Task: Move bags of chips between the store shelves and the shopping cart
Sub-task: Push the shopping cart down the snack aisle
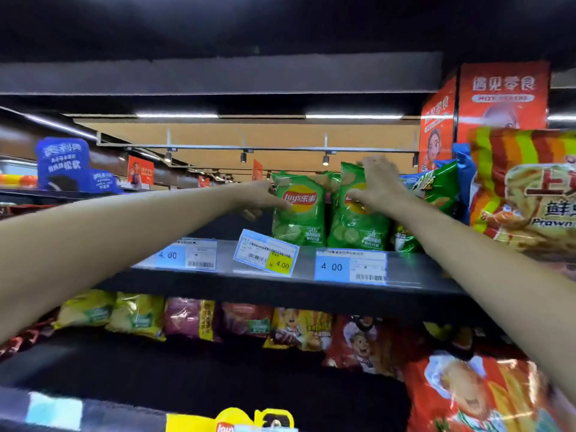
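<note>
Right hand [378, 185] grips a green chip bag [358, 219] (upright, glossy).

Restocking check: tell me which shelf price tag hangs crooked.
The middle price tag, the one with the yellow 4.00 sticker, below the left green chip bag. It tilts; both neighbouring tags sit straight.

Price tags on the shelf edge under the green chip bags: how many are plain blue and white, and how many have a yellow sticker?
Plain blue-and-white paper price tags: 2
Blue-and-white paper price tag with yellow sticker: 1
Total: 3
</note>
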Available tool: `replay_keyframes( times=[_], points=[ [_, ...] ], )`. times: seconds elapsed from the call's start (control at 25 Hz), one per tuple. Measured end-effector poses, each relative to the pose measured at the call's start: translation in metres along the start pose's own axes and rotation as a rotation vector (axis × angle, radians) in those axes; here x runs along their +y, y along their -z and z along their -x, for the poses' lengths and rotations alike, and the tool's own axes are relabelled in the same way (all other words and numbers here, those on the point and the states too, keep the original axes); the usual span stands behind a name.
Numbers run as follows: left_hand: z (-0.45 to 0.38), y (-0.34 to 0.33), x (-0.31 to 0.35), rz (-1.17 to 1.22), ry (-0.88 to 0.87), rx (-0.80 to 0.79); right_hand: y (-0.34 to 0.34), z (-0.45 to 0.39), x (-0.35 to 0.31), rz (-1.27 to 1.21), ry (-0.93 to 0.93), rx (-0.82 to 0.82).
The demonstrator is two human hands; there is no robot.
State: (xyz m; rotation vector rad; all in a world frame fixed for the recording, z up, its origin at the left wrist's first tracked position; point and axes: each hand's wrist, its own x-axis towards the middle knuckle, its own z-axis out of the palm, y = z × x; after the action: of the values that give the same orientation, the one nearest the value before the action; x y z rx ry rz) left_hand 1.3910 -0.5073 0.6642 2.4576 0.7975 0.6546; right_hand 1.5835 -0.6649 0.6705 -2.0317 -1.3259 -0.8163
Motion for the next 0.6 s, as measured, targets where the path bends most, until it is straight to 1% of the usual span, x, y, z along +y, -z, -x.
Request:
replay_keyframes(
  times=[0.08, 0.16, 0.28, 0.36, 0.44, 0.6],
  points=[
    [0.024, 0.007, -0.008, -0.234, -0.057, 0.097, 0.005, 0.003, -0.012, -0.023, 0.106, 0.035],
    [0.059, 0.017, -0.013, -0.463, -0.131, 0.196, 0.013, 0.009, -0.031, -0.025, 0.216, 0.024],
    [0.117, 0.043, -0.029, -0.684, -0.202, 0.320, 0.018, 0.022, -0.079, -0.039, 0.390, 0.027],
    [0.156, 0.061, -0.041, -0.779, -0.193, 0.362, 0.018, 0.033, -0.122, -0.054, 0.507, -0.003],
    [0.196, 0.077, -0.058, -0.850, -0.156, 0.352, 0.014, 0.047, -0.166, -0.051, 0.608, -0.043],
    [0.289, 0.115, -0.100, -0.997, 0.025, 0.361, 0.011, 0.090, -0.259, -0.143, 0.755, -0.074]
  ],
)
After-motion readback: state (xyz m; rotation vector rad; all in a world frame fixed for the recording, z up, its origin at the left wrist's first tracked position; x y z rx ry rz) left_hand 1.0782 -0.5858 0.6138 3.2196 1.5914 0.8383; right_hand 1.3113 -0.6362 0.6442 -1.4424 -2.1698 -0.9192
